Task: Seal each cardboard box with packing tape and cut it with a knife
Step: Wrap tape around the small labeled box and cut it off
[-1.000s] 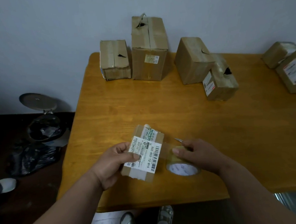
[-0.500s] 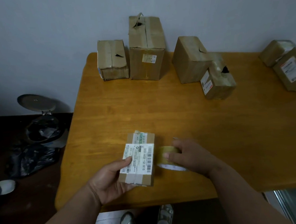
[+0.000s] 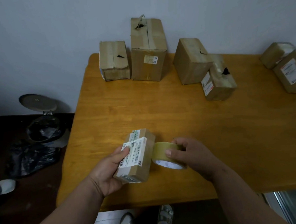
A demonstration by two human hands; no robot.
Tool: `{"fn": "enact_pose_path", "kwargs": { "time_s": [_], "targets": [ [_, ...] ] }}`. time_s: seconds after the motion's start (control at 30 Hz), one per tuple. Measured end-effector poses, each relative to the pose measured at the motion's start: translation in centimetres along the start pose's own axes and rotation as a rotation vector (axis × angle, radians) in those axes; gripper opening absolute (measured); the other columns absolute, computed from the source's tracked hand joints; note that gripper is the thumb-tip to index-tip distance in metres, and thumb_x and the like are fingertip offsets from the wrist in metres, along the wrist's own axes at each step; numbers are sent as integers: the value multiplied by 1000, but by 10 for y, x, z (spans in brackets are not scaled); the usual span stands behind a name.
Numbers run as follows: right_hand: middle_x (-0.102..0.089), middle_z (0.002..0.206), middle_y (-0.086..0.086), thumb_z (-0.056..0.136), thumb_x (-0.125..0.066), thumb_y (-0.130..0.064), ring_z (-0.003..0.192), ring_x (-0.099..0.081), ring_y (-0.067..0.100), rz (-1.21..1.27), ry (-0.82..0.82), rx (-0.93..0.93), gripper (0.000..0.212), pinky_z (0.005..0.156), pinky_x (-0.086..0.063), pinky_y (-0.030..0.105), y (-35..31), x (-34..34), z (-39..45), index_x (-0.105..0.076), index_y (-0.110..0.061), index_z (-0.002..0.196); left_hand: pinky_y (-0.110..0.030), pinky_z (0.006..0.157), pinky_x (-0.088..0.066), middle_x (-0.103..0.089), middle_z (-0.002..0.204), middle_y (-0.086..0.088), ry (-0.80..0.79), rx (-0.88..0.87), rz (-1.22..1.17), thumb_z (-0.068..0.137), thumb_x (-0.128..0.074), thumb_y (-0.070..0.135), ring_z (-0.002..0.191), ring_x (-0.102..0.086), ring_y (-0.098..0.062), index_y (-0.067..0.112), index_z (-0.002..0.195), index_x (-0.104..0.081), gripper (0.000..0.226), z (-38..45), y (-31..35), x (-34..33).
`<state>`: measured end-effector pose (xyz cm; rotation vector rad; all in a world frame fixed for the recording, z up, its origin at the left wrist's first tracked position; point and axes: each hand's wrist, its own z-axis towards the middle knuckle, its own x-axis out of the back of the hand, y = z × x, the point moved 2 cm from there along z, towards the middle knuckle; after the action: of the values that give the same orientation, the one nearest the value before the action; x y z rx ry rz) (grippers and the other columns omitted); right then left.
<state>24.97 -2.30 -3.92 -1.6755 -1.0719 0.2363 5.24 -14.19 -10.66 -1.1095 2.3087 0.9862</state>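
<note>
A small cardboard box (image 3: 144, 156) with white shipping labels is tilted above the near part of the wooden table (image 3: 178, 113). My left hand (image 3: 110, 167) grips its left side, thumb on the label. A roll of tan packing tape (image 3: 165, 154) sits right against the box's right side. My right hand (image 3: 189, 154) holds the roll, thumb on its outer face and fingers curled over the top. A thin metal tip shows just behind my right fingers; the knife itself is hidden.
Several cardboard boxes stand along the table's far edge: two at the back left (image 3: 114, 59) (image 3: 148, 48), two at the back centre-right (image 3: 191, 60) (image 3: 218, 79), two at the far right (image 3: 291, 71). An open pedal bin (image 3: 43, 120) and black bags sit on the floor left.
The box has been tipped up onto its left edge, showing its right side. The tape roll has been drawn in against that side. Earlier it lay flatter and apart from the box.
</note>
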Motion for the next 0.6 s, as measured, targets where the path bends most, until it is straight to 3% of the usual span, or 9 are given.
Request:
{"fn": "enact_pose_path", "kwargs": {
  "time_s": [0.1,0.2,0.3,0.4,0.5,0.57,0.6],
  "targets": [
    [-60,70,-1,73,-70,-33,68,-54,13,239,3,-22,15,64,-40,32,1,7,0,-64,-19,71,-47,69,-61,-69,110,-22,-91,71,-178,86,-57,24,85,-73,-34,4,124,-63,43,-2,-4,4],
    [-56,68,0,66,-66,-28,75,-51,19,330,-18,-32,9,72,-35,36,3,6,0,-62,-20,64,-45,69,-61,-69,110,-22,-105,110,-183,87,-54,23,85,-72,-33,2,126,-61,45,-2,-7,5],
    [-59,69,0,70,-66,-23,71,-53,18,300,-35,-25,5,74,-40,37,4,1,-1,-65,-19,66,-39,66,-60,-72,99,-18,11,40,-18,89,-54,18,76,-72,-27,4,125,-60,39,1,-6,4],
    [-62,78,2,71,-72,-27,72,-56,15,118,-33,-41,17,65,-44,32,2,-1,0,-70,-12,78,-33,66,-54,-71,92,-13,139,-19,380,101,-44,13,73,-67,-21,4,126,-57,29,6,-5,3],
    [-65,78,4,81,-76,-19,69,-57,12,-59,-23,-41,10,62,-45,28,-2,-4,2,-73,-11,85,-35,77,-53,-72,101,-8,161,43,578,95,-54,46,89,-67,-23,16,119,-67,41,5,-3,0],
    [-66,77,4,82,-75,-21,66,-56,8,-149,-22,11,9,60,-45,24,-7,-6,3,-73,-14,86,-37,80,-57,-74,109,-1,67,97,625,73,-65,73,102,-69,-23,31,119,-66,63,2,-4,-2],
    [-67,78,2,82,-76,-24,64,-56,4,-193,-29,44,9,58,-45,21,-9,-7,3,-73,-16,86,-36,80,-57,-73,113,2,29,99,660,63,-72,75,105,-68,-21,37,126,-59,74,2,-5,-3]
  ]
}}
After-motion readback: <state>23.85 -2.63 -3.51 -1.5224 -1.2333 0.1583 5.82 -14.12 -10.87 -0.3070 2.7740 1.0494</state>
